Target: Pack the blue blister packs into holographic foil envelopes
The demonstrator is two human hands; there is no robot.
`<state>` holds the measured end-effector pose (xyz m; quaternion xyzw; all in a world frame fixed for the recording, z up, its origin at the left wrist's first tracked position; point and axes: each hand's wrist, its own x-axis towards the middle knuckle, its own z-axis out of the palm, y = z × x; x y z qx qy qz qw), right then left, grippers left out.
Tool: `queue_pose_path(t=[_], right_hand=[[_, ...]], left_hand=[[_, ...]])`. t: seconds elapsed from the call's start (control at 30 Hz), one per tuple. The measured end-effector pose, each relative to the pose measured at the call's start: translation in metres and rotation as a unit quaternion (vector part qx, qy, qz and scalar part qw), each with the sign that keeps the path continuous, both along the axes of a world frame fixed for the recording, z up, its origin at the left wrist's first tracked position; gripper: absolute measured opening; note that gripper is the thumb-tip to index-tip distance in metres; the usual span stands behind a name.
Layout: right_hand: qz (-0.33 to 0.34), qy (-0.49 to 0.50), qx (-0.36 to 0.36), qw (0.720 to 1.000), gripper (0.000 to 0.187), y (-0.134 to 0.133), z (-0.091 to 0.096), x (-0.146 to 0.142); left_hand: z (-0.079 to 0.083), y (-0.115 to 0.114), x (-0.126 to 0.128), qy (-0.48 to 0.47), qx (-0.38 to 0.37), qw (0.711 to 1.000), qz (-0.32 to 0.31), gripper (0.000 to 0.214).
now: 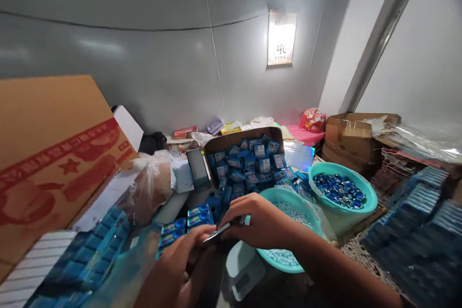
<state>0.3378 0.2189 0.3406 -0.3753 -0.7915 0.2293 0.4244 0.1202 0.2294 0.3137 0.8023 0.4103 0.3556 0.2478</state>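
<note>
My left hand [182, 264] and my right hand [258, 221] meet low in the middle of the view, both pinching a small thin shiny piece [218, 233] between their fingertips. What the piece is cannot be made out. Just behind my right hand sits a teal basin [288, 262] of small white pellets. Small blue packets [189, 219] lie on the table right behind my left hand's fingers.
An open cardboard tray [249, 135] full of blue packets stands behind. A second teal basin [368, 204] holds blue caps. A large cardboard box [50, 154] stands left, stacks of blue packets [415, 231] lie right, brown boxes [352, 139] sit far right, and a white scale [243, 269] stands below.
</note>
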Motion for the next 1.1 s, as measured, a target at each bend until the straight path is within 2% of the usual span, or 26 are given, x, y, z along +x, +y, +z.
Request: queue_pose_path(t=[0.07,0.1,0.17,0.27,0.37,0.6,0.87,0.97,1.1], right_hand=[[-0.036,0.027,-0.006,0.999,0.009,-0.003,-0.012,0.016],[-0.042,0.039,-0.004,0.998,0.010,-0.005,-0.017,0.023],[-0.038,0.056,0.012,0.998,0.013,-0.008,-0.027,0.037],[-0.011,0.076,0.038,0.996,0.014,-0.010,-0.038,0.053],[-0.001,0.088,0.016,0.996,0.013,-0.010,-0.045,0.060],[0.027,0.070,-0.030,0.997,0.030,-0.018,-0.052,0.044],[-0.074,0.063,-0.042,0.994,0.012,-0.029,-0.047,0.000],[-0.116,0.063,-0.064,0.989,0.014,-0.029,-0.046,-0.019],[-0.157,0.103,-0.116,0.975,0.016,-0.025,-0.043,-0.047]], left_hand=[[0.001,0.002,0.019,0.018,-0.007,1.000,-0.006,0.034],[0.001,0.003,0.028,0.027,0.025,0.999,-0.017,0.032],[-0.001,0.005,0.042,0.052,0.142,0.987,-0.053,0.020],[-0.009,0.005,0.056,0.079,0.294,0.948,-0.094,0.016],[-0.017,0.004,0.056,0.088,0.336,0.931,-0.112,0.023],[-0.018,0.009,0.021,0.139,0.353,0.909,-0.171,0.033],[-0.011,0.013,-0.002,0.136,0.296,0.928,-0.180,0.017],[-0.012,0.019,-0.011,0.110,0.271,0.937,-0.193,0.023],[-0.020,0.031,-0.028,0.061,0.223,0.956,-0.183,0.029]])
